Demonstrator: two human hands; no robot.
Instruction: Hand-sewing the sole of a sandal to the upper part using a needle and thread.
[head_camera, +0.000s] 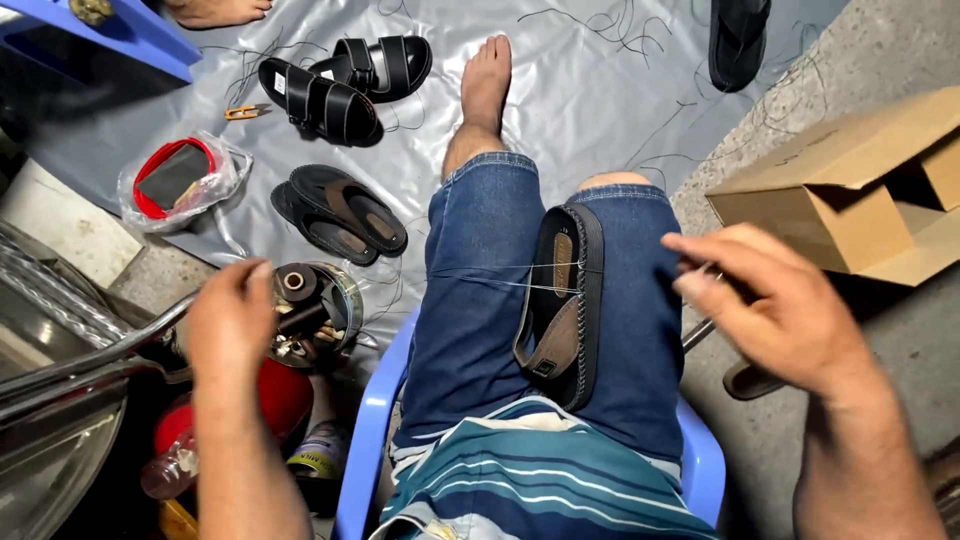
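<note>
A dark sandal (567, 300) with a brown strap lies on my lap, wedged between my denim-clad thighs as I sit on a blue plastic chair (372, 430). A thin pale thread (500, 278) runs taut from the sandal's edge out to both sides. My right hand (770, 300) is at the right with fingers pinched on the thread end. At the left, my left hand (232, 318) has its fingers curled closed beside a round tin (318, 312) of spools; whether it grips the thread is not clear.
On the grey plastic sheet (560, 100) lie a pair of brown sandals (340, 215), a pair of black strap sandals (340, 85), another black sandal (738, 40) and small snips (246, 111). An open cardboard box (860, 185) sits at the right. A bagged red item (180, 180) and metal bars (90, 350) are at the left.
</note>
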